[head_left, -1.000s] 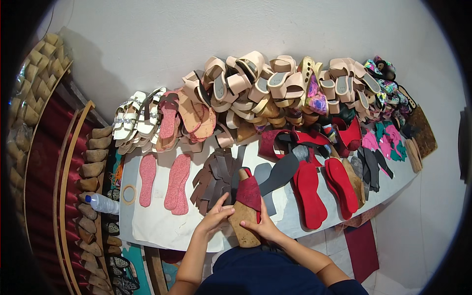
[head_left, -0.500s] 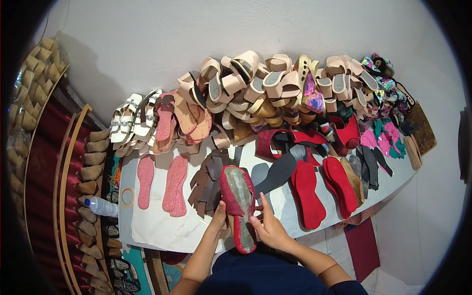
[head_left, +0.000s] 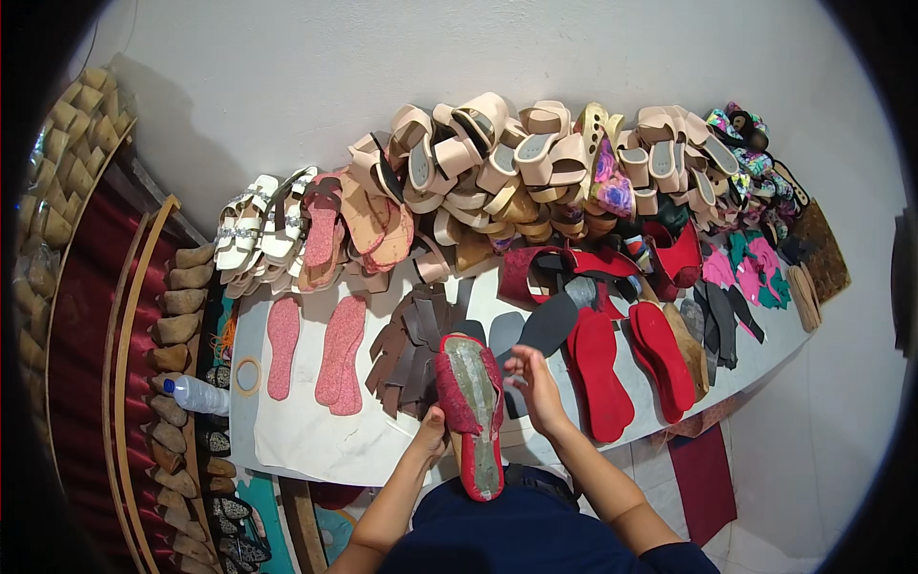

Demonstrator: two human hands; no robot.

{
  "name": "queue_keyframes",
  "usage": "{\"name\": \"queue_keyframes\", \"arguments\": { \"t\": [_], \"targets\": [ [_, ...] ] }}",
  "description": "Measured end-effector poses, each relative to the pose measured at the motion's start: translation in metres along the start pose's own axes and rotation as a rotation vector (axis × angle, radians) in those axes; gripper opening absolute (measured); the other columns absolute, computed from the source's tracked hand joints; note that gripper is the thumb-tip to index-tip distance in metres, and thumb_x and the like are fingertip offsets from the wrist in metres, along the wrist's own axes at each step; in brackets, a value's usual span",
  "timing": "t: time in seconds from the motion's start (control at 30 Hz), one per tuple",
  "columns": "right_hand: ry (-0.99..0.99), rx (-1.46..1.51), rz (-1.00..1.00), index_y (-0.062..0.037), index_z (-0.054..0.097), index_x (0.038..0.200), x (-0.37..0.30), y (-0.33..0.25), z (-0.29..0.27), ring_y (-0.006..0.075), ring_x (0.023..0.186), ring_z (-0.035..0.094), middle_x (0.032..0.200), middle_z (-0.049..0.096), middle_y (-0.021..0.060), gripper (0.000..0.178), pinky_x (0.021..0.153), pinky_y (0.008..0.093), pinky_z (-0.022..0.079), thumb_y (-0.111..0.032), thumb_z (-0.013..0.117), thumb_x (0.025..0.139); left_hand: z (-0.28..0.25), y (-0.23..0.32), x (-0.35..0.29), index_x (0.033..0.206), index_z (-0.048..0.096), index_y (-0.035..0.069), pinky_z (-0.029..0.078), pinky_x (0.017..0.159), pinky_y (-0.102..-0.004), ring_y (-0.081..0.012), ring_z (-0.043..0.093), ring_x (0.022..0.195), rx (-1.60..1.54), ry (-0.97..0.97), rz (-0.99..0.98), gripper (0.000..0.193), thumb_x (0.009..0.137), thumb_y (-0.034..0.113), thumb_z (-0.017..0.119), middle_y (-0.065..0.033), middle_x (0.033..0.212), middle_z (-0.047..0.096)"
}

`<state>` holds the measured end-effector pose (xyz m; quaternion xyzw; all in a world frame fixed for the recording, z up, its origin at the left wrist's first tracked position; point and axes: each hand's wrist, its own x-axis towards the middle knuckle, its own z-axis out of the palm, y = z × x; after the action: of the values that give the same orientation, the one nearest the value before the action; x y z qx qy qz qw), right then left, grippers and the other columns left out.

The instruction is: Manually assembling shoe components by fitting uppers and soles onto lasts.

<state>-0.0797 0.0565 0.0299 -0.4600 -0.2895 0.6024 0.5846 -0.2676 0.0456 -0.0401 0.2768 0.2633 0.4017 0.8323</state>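
My left hand [head_left: 432, 432] grips an unfinished red sandal [head_left: 469, 411] by its left side, its underside facing up. The red covering is folded over the edges, and a greyish-green strip shows down the middle. A pale tan edge, perhaps a shoe last, shows beside my left fingers. My right hand [head_left: 537, 390] hovers just right of the sandal, apart from it, with fingers loosely bent and nothing in them. Beyond the sandal lie brown strap pieces [head_left: 418, 344] and dark grey insole shapes [head_left: 550, 327]. Red insoles [head_left: 598, 373] lie to the right of my right hand.
Cream sandals [head_left: 550, 158] are heaped along the wall. Pink speckled insoles [head_left: 341, 359] and a tape roll [head_left: 248, 376] lie on the table's left. More red insoles [head_left: 662, 364] lie on its right. Wooden lasts [head_left: 178, 331] line a rack beside a plastic bottle [head_left: 198, 394].
My right hand has let go of the sandal and moved up and right. The sandal, still in my left hand, has shifted slightly down and to the right.
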Motion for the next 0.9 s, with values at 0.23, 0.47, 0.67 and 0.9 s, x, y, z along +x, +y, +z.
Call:
{"name": "queue_keyframes", "arguments": {
  "t": [0.23, 0.47, 0.67, 0.9],
  "targets": [
    [0.351, -0.523, -0.414, 0.0022, 0.043, 0.103, 0.017, -0.012, 0.038, 0.0225, 0.085, 0.049, 0.091, 0.050, 0.0148, 0.031, 0.077, 0.0329, 0.037, -0.024, 0.031, 0.092, 0.025, 0.004, 0.012, 0.120, 0.041, -0.002, 0.030, 0.095, -0.0294, -0.0191, 0.045, 0.108, 0.384, 0.199, 0.131, 0.088, 0.079, 0.065, 0.002, -0.0110, 0.116, 0.050],
    [0.435, -0.608, -0.552, -0.0006, 0.043, 0.106, 0.031, -0.007, 0.034, 0.0275, 0.089, 0.046, 0.089, 0.051, 0.0149, 0.027, 0.082, 0.0365, 0.031, -0.021, 0.033, 0.090, 0.044, 0.006, 0.023, 0.119, 0.042, 0.000, 0.031, 0.094, -0.0300, -0.0205, 0.046, 0.104, 0.128, 0.300, 0.066, 0.082, 0.081, 0.065, 0.012, -0.0103, 0.113, 0.051],
    [0.535, -0.444, -0.309, -0.0007, 0.042, 0.107, 0.039, 0.002, 0.018, 0.0290, 0.089, 0.046, 0.091, 0.051, 0.0158, 0.029, 0.084, 0.0375, 0.031, -0.022, 0.031, 0.090, 0.062, 0.008, 0.030, 0.120, 0.040, 0.000, 0.033, 0.093, -0.0296, -0.0205, 0.046, 0.105, 0.077, 0.374, 0.031, 0.082, 0.079, 0.067, 0.014, -0.0103, 0.116, 0.048],
    [0.577, -0.956, -0.599, 0.0010, 0.041, 0.108, 0.038, -0.012, 0.027, 0.0299, 0.090, 0.045, 0.094, 0.049, 0.0160, 0.031, 0.086, 0.0403, 0.028, -0.022, 0.035, 0.089, 0.046, 0.005, 0.037, 0.122, 0.037, -0.001, 0.031, 0.094, -0.0316, -0.0216, 0.044, 0.107, 0.182, 0.294, 0.027, 0.085, 0.078, 0.069, 0.015, -0.0130, 0.117, 0.047]
  ]
}}
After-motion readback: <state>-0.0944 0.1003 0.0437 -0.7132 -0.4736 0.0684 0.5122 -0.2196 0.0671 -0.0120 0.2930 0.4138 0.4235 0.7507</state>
